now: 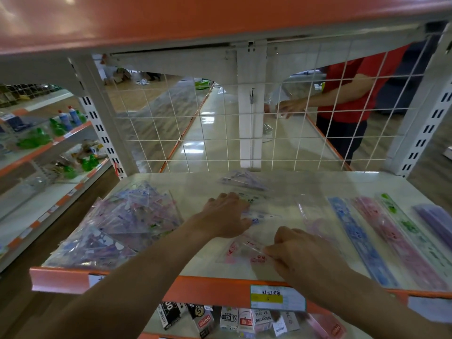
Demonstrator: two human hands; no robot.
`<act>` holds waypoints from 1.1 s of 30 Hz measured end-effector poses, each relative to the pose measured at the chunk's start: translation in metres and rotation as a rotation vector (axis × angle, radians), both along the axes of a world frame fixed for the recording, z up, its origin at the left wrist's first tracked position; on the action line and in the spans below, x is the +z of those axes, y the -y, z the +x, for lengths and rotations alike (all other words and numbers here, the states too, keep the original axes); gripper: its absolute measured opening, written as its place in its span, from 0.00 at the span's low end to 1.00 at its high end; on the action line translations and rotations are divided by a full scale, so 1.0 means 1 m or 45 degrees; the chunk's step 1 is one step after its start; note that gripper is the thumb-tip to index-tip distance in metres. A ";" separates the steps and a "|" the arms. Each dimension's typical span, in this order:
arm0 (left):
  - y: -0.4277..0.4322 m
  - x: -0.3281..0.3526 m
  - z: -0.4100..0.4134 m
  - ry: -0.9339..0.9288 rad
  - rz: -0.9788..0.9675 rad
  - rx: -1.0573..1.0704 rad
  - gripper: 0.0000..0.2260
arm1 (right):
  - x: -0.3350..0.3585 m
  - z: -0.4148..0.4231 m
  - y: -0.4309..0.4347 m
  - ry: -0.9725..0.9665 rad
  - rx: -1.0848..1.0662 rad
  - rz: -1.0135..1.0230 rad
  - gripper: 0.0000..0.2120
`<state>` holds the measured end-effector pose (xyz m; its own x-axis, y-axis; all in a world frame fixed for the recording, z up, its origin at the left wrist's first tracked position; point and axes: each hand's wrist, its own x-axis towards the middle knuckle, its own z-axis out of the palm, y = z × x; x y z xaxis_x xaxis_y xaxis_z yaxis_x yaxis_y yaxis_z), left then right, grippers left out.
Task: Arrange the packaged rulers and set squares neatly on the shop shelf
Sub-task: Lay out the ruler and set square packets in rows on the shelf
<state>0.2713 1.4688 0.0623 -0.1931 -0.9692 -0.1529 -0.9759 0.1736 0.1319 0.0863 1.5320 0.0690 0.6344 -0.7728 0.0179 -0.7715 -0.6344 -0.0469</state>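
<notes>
A loose heap of clear-packaged set squares (122, 223) with purple and blue prints fills the left of the white shelf (305, 184). My left hand (225, 216) lies palm down on a packaged set square (261, 214) at the shelf's middle. My right hand (296, 253) pinches the edge of a packaged set square with red print (244, 253) near the front edge. Long packaged rulers lie side by side at the right: blue (359, 241), pink (396, 243), green (413, 231) and purple (437, 221). Another small packet (244, 181) rests near the back.
A white wire grid (220, 128) closes the shelf's back; behind it stands a person in a red shirt (354, 89). An orange shelf lip with a price label (277, 297) runs along the front. Boxed goods (230, 319) sit on the shelf below. Green and blue bottles (66, 121) stand on shelves at left.
</notes>
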 end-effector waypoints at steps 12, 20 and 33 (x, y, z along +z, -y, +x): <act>-0.034 0.033 0.101 -0.327 -0.140 0.240 0.18 | 0.040 0.068 0.015 0.103 0.026 0.208 0.14; -0.069 0.037 0.208 -0.255 -0.194 0.511 0.16 | 0.024 0.203 0.055 0.273 -0.171 0.410 0.15; -0.065 0.009 0.221 0.088 0.047 0.174 0.30 | 0.004 0.234 0.078 0.519 -0.444 0.731 0.11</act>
